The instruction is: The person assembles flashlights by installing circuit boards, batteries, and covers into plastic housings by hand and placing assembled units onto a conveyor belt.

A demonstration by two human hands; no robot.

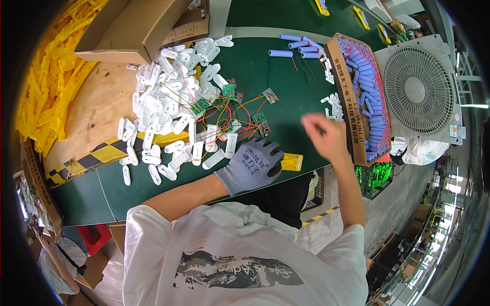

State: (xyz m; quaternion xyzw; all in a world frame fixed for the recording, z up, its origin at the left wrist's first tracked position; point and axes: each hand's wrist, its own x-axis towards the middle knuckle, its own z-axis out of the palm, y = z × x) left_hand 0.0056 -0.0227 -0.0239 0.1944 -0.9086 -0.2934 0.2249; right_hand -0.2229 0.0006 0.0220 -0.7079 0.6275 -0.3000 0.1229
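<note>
Lighting bright, even, from overhead; shadows soft and short. Right hand (pixel 326 136) motion-blurred; left hand (pixel 251 164) sharp. Strong fisheye bending toward the rim, black vignette at corners. Glare from daylight at the far right edge. Centre in focus.

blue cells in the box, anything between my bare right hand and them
Nothing visible blocks it. The right hand hovers, blurred, just left of the cardboard box, whose open top shows the blue cells; only the box's low wall lies between.
</note>
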